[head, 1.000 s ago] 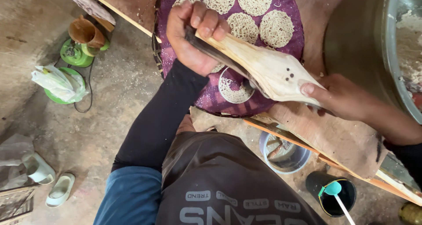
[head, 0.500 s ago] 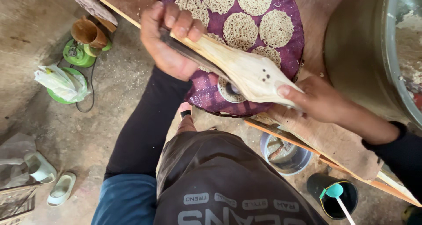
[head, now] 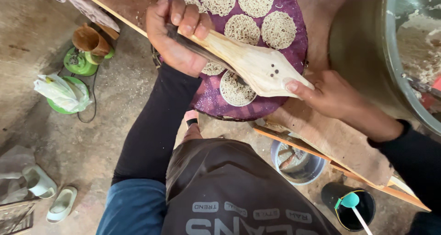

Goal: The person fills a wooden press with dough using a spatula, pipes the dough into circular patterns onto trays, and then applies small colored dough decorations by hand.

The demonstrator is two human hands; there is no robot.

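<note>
The left hand is wrapped tight around the narrow handle end of a wooden press, fingers curled over the top and thumb beneath, leaving no gap. The right hand is only part closed: its fingertips pinch the broad, pointed end of the same press, thumb on the upper face, the other fingers hidden below. Compared with a second ago, the press has swung so that its handle end sits higher and further from the body, and its broad end now lies over the near edge of the purple round tray. Directly under the wood, between the two sets of fingers, sits a white-rimmed round mould filled with fine noodle strands; it is more exposed than before, which suggests the press is lifting clear of it, though the view does not settle whether wood and mould touch. Beyond the left fingers, finished noodle rounds lie in rows on the tray. Past the right wrist stands a large metal basin on the tabletop. Below the tabletop edge, a small grey bucket rests on the floor.
</note>
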